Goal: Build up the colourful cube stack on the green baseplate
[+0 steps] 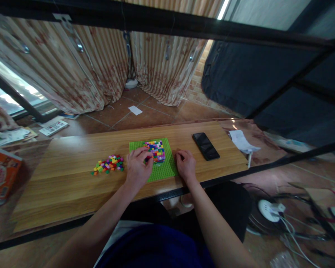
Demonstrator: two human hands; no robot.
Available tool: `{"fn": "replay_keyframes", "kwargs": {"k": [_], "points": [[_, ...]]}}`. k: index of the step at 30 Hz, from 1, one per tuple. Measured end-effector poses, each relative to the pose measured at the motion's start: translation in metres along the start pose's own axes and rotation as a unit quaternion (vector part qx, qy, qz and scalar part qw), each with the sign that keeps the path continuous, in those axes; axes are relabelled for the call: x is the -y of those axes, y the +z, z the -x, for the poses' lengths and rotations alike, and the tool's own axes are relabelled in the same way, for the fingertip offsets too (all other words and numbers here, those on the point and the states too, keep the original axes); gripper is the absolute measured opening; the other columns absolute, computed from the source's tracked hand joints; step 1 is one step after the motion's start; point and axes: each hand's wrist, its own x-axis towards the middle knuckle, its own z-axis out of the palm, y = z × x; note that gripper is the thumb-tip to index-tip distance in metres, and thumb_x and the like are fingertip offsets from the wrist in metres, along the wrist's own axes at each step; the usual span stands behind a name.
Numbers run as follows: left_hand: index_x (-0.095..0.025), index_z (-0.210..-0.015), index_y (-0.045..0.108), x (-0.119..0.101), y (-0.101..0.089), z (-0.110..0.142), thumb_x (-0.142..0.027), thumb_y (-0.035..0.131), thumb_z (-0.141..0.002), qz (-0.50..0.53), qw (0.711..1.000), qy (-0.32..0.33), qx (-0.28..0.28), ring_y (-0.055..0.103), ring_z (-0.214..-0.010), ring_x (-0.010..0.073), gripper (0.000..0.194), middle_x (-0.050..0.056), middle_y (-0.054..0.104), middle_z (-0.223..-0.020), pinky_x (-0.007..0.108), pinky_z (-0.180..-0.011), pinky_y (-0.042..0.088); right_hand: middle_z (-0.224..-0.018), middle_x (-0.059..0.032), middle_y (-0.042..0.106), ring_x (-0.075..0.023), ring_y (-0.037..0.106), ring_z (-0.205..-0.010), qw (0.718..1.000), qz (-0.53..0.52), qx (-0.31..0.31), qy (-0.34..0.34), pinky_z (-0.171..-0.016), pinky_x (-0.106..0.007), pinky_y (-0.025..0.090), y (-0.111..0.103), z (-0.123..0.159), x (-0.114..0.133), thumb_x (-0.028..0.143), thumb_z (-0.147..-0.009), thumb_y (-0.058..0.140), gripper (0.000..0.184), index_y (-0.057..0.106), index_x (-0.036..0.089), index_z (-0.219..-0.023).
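A green studded baseplate [163,172] lies on the wooden table, bearing a block of multicoloured toy bricks [158,150] in rows. My left hand [138,165] is over the plate's left part, thumb and forefinger pinched together at the left side of the brick block. Whatever sits between those fingertips is too small and covered to make out. Curled closed, my right hand [186,163] rests at the plate's right edge, with nothing visible in its fingers. Left of my left hand, a loose pile of small coloured bricks [108,163] is spread on the tabletop.
A black phone [206,146] lies on the wooden table [72,186] to the right. Beyond the table's right end are white papers [241,140]. An orange box [1,173] stands at far left. Dark metal bars [167,22] cross above, and a power strip [269,210] is at lower right.
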Motion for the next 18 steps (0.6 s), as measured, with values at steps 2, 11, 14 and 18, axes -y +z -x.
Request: {"fn": "replay_keyframes", "kwargs": {"k": [2,11,14,18], "points": [[-0.023,-0.08,0.07,0.0,0.0009,0.0003,-0.022,0.062,-0.08,-0.004,1.0,-0.001,-0.004,0.062,-0.1,0.0242,0.008,0.005,0.069,-0.105,0.043,-0.092,0.044,-0.083,-0.008,0.068,-0.0214,0.061,-0.083,1.0,0.0,-0.001,0.002,-0.078,-0.034,0.048,0.0,0.0001,0.0001,0.023,-0.087,0.051,0.023,0.072,0.018,-0.08],[-0.023,-0.074,0.068,-0.0013,0.0055,-0.0001,-0.019,0.063,-0.077,-0.013,0.999,-0.013,-0.031,0.063,-0.096,0.0236,0.006,0.004,0.07,-0.101,0.042,-0.09,0.043,-0.084,-0.0084,0.068,-0.0218,0.061,-0.085,1.0,-0.003,-0.001,-0.002,-0.08,-0.034,0.048,0.0008,0.0005,-0.0016,0.023,-0.087,0.051,0.022,0.072,0.018,-0.08],[-0.023,-0.074,0.068,-0.0009,0.0053,0.0005,-0.019,0.064,-0.077,-0.014,0.999,-0.014,-0.03,0.063,-0.095,0.0233,0.007,0.004,0.071,-0.1,0.042,-0.089,0.042,-0.086,-0.0087,0.068,-0.0221,0.061,-0.085,1.0,-0.007,0.001,-0.002,-0.081,-0.035,0.048,0.0008,0.0004,-0.0021,0.024,-0.087,0.051,0.023,0.072,0.018,-0.08],[-0.024,-0.077,0.07,-0.0011,0.0046,0.0018,-0.019,0.064,-0.078,-0.018,0.999,-0.007,-0.039,0.063,-0.094,0.0231,0.008,0.003,0.071,-0.1,0.04,-0.086,0.042,-0.085,-0.009,0.068,-0.0218,0.061,-0.083,1.0,-0.009,0.001,-0.002,-0.08,-0.035,0.048,0.0003,0.0003,-0.0012,0.024,-0.087,0.051,0.023,0.072,0.017,-0.079]]}}
